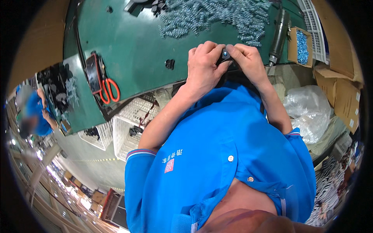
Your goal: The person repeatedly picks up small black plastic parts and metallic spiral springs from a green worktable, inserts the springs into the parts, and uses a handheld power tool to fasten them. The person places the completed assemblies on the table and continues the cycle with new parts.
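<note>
One pair of scissors (110, 90), one cardboard box (300, 46) (of screws), countless springs (217, 15)

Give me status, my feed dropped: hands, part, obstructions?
Left hand and right hand both pinching a small black part over the green table. Spring pile behind, apart. Nothing blocking.

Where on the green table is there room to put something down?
The widest bare patch of the green table lies between the red-handled scissors and the left hand. It's crowded up top at the metal spring pile, and on the right around the electric screwdriver and screw box.
</note>
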Motion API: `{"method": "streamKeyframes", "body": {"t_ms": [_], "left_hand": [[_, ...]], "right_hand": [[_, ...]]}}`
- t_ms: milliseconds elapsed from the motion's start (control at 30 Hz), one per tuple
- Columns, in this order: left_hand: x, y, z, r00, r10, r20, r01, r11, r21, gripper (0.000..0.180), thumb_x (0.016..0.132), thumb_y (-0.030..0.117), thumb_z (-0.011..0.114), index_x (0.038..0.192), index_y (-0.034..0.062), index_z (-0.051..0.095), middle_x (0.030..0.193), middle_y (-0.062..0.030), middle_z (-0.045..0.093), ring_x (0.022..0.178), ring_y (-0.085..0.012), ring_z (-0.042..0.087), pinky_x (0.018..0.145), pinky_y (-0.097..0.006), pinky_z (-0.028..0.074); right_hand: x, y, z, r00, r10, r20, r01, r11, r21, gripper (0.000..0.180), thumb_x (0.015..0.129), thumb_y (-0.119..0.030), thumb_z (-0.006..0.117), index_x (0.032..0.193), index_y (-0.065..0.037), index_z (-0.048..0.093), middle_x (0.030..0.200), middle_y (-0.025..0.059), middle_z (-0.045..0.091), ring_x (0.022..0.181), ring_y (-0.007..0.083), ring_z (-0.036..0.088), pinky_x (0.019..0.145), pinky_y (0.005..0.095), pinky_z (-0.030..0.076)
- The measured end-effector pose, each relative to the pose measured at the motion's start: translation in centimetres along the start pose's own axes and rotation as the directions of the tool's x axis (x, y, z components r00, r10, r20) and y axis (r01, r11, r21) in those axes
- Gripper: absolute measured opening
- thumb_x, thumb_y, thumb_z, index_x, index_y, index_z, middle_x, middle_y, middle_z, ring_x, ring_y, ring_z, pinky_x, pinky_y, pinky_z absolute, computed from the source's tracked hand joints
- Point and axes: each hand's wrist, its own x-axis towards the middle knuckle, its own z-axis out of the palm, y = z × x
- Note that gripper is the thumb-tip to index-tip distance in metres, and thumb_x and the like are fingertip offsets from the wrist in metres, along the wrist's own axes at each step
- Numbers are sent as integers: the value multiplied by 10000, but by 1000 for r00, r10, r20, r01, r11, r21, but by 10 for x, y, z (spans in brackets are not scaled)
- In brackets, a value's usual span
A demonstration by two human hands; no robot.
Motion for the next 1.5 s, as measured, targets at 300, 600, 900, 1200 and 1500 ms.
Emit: {"method": "streamKeyframes", "body": {"t_ms": [300, 600, 900, 1200, 1500], "left_hand": [[-24, -6, -20, 925, -306, 226, 320, 947, -29, 290, 781, 226, 718, 991, 28, 689, 841, -114, 577, 782, -307, 574, 689, -411, 453], [-36, -12, -36, 892, -345, 292, 402, 902, -161, 338, 780, 253, 715, 999, -2, 678, 827, -141, 553, 766, -264, 575, 697, -373, 450], [-208, -68, -184, 346, -934, -94, 628, 156, 762, 331, 683, 303, 741, 882, 40, 719, 1028, -169, 634, 984, -343, 633, 860, -552, 447], [-30, -109, -166, 907, -310, -286, 408, 814, 413, 528, 815, 232, 705, 1290, 49, 563, 1226, -197, 565, 1136, -376, 545, 940, -432, 466], [179, -183, -142, 962, -268, -58, 225, 652, 725, 588, 728, 129, 682, 1296, 144, 530, 1179, -212, 539, 1053, -428, 585, 857, -496, 506]], "right_hand": [[-15, -1, 45, 902, 398, 167, -430, 799, 420, 388, 927, -397, 630, 693, -90, 594, 564, -59, 441, 478, 19, 327, 404, 219, 200], [-11, -8, 28, 891, 321, 321, -363, 929, 79, 459, 946, -467, 584, 720, -68, 610, 578, -22, 498, 454, 34, 394, 397, 199, 281], [2, 52, -238, 855, 11, -519, -508, 219, -833, 420, 887, -296, 522, 1277, -154, 591, 1129, 207, 652, 1007, 418, 620, 841, 495, 485], [5, 60, -238, 861, -12, -508, -435, 499, -749, 218, 865, -218, 642, 868, -3, 603, 814, 171, 640, 765, 350, 600, 674, 421, 450], [-5, 48, -236, 895, -34, -444, -350, 564, -748, 181, 863, -170, 634, 882, 8, 607, 796, 167, 643, 721, 305, 604, 684, 385, 451]]}}
